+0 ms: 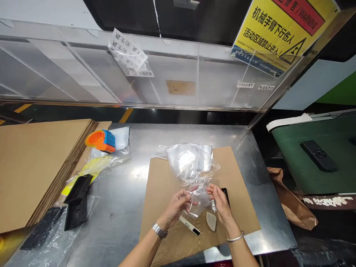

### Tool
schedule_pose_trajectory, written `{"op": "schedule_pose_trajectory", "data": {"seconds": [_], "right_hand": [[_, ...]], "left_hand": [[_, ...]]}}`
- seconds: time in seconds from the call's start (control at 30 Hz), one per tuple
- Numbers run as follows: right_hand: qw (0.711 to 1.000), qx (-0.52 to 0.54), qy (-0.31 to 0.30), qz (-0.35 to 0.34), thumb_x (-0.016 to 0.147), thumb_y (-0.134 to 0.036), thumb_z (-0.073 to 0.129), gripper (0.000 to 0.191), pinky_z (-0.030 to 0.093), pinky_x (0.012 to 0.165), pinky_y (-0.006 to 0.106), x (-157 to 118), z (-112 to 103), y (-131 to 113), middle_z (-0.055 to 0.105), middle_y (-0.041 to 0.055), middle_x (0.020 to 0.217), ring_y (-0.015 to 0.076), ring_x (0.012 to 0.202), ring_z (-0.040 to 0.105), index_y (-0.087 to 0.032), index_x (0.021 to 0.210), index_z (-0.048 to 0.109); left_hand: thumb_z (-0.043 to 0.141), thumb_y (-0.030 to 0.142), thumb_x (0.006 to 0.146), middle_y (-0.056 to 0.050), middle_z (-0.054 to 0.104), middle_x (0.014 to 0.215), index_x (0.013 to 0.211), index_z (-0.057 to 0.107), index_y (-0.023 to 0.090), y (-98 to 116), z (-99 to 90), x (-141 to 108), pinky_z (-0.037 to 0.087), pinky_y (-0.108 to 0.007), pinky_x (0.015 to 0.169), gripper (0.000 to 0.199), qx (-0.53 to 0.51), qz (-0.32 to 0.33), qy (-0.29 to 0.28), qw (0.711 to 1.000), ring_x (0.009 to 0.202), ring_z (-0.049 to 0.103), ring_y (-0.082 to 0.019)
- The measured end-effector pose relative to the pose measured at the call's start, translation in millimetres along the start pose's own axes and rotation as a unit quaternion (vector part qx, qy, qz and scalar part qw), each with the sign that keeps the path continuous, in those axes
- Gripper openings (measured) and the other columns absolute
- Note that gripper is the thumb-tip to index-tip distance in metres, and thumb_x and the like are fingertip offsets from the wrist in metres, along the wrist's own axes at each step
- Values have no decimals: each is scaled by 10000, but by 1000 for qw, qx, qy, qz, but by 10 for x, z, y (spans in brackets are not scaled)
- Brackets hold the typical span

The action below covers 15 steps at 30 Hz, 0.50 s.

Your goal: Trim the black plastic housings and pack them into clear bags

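Note:
My left hand, with a metal watch at the wrist, has its curved fingers on a small clear plastic bag. My right hand, wearing a bangle, is at the bag's right side with its fingers apart. Just beyond both hands lies a pile of clear plastic bags on a cardboard sheet. Below the hands rest a pale knife-like tool marked A26 and a rounded beige piece. A black object is partly hidden behind my right hand.
Stacked cardboard stands left, beside an orange-and-blue tape dispenser and black trays. Under everything is a metal table. A clear panel crosses the back. At right, a green conveyor carries a dark phone-shaped item; brown paper hangs nearby.

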State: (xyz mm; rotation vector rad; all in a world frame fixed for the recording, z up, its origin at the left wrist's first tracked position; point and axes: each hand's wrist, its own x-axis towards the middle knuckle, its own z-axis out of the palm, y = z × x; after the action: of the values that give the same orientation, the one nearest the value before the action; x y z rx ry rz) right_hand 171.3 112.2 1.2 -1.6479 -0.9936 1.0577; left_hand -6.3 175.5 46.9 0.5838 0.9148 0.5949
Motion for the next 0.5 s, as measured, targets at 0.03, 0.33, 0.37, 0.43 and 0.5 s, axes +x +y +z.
{"op": "schedule_pose_trajectory", "data": {"seconds": [0.03,0.33,0.37,0.43,0.5], "right_hand": [[999,30,-32,23,889,-538,339,490,478,686,306,-15,9,-24,649,125,959,194,828,619,-150,1081,569],[983,142,-72,95,687,-538,651,402,373,514,215,-279,145,-114,539,-13,547,96,507,478,-148,641,566],[984,140,-57,89,685,-522,659,388,359,513,211,-305,155,-115,515,-26,536,91,506,459,-153,629,553],[988,133,-34,73,691,-484,670,360,343,519,209,-359,187,-128,483,-41,534,86,515,429,-158,616,538],[990,128,-27,58,709,-456,665,333,348,538,213,-416,241,-152,484,-40,558,90,540,430,-159,626,538]], "left_hand": [[721,286,640,-142,553,1241,589,544,130,10,-3,-52,381,-201,424,242,5,-6,-12,1000,628,647,-159],[689,311,675,-104,632,1047,679,554,170,-115,-151,-133,402,-218,504,195,73,36,23,996,690,609,-166],[683,313,686,-77,635,1000,723,568,185,-153,-155,-141,413,-217,551,176,79,58,45,994,731,593,-160],[686,316,692,-31,624,848,758,586,204,-247,-128,-188,409,-212,611,164,91,95,69,989,749,552,-149],[721,326,656,-7,577,679,687,598,180,-357,-63,-255,394,-221,606,194,105,106,48,988,673,509,-142]]}}
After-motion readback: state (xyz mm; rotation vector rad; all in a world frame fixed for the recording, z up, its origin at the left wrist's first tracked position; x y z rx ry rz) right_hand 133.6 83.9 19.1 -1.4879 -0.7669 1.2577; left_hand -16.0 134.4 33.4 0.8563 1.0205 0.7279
